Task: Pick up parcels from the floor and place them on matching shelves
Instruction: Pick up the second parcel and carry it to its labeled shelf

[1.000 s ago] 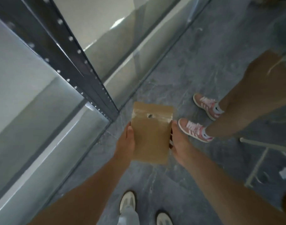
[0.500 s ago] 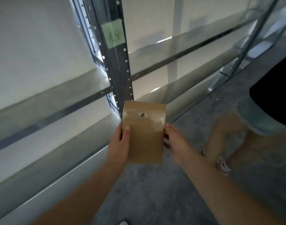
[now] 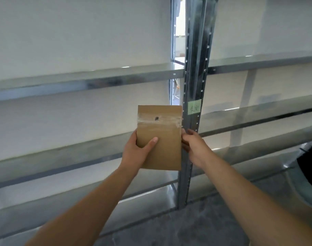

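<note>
I hold a flat brown paper parcel [image 3: 162, 139] upright in front of the metal shelving. A strip of clear tape and a small dark hole mark its upper part. My left hand [image 3: 136, 151] grips its left edge, thumb across the front. My right hand [image 3: 193, 146] pinches its right edge with the fingertips. A pale green label [image 3: 194, 107] with handwriting sticks on the grey upright post [image 3: 196, 68] just right of the parcel's top. Bare metal shelves [image 3: 80, 80] run left and right of the post at several heights.
Another person in a dark top [image 3: 309, 167] stands at the right edge. A narrow gap [image 3: 178, 32] beside the post shows a bright room behind. Grey stone floor [image 3: 187, 228] lies below the lowest shelf.
My view has swung up from the floor to the shelves. Both hands have lifted the parcel upright to shelf height; the other person's feet have left the view.
</note>
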Action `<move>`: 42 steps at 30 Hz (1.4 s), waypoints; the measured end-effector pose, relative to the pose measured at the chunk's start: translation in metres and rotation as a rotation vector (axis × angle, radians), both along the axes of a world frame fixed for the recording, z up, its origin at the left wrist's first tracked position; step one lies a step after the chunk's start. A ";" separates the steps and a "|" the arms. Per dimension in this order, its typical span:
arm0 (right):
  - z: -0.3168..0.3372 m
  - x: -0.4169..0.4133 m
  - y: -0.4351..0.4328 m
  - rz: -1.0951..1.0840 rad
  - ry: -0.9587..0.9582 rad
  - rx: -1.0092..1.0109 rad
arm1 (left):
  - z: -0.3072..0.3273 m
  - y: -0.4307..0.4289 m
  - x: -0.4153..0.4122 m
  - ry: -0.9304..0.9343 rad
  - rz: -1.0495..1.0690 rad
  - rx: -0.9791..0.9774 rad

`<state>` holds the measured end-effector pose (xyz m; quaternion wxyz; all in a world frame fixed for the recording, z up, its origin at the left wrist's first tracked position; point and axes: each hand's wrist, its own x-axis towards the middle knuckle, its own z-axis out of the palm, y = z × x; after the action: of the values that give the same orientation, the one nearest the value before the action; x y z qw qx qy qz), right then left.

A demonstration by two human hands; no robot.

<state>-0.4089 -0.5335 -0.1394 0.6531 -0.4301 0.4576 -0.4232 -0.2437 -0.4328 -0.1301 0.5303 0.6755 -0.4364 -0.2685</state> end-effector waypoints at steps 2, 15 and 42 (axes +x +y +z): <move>0.020 0.019 0.001 0.132 -0.049 -0.031 | 0.022 0.008 0.017 0.002 0.029 -0.052; 0.132 0.133 0.071 0.399 -0.089 -0.318 | 0.123 0.102 0.140 -0.004 0.133 -0.302; 0.195 0.356 0.219 0.590 0.084 -0.270 | 0.144 0.265 0.334 0.181 0.200 -0.266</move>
<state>-0.0533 -0.3145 0.0552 0.6652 -0.6440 0.2795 -0.2544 0.0902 -0.1681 0.0143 0.6759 0.6126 -0.3492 -0.2142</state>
